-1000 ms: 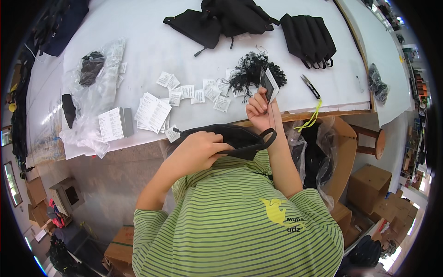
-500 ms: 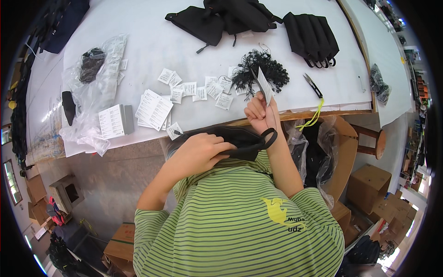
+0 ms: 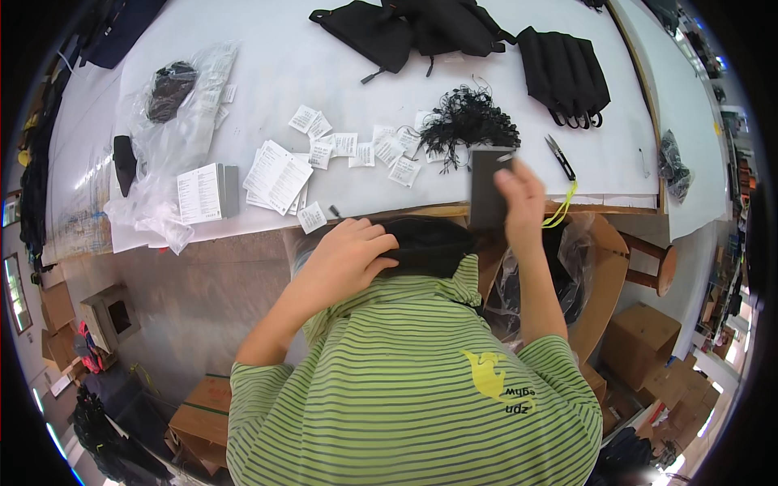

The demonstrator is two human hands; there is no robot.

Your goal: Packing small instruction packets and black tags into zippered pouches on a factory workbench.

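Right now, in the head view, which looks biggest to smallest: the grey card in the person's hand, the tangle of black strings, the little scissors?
1. Tangle of black strings
2. Grey card, though it is held nearer the camera, so its lead over the scissors is unsure
3. Scissors

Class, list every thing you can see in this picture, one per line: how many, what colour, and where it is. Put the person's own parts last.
work table: one, white, across the top
black bags: several, at the table's far edge
bundle of strings: one, black, table centre
small paper tags: many, white, scattered mid-table
printed leaflets: a stack, white, left of the tags
plastic bags: clear, crumpled, table's left
snips: one pair, dark, table's right
stool: one, wooden, under the table at right
cardboard boxes: brown, on the floor, right and left
striped shirt: green, bottom centre
left hand: on a black fabric item at the table edge
right hand: holding up a grey card
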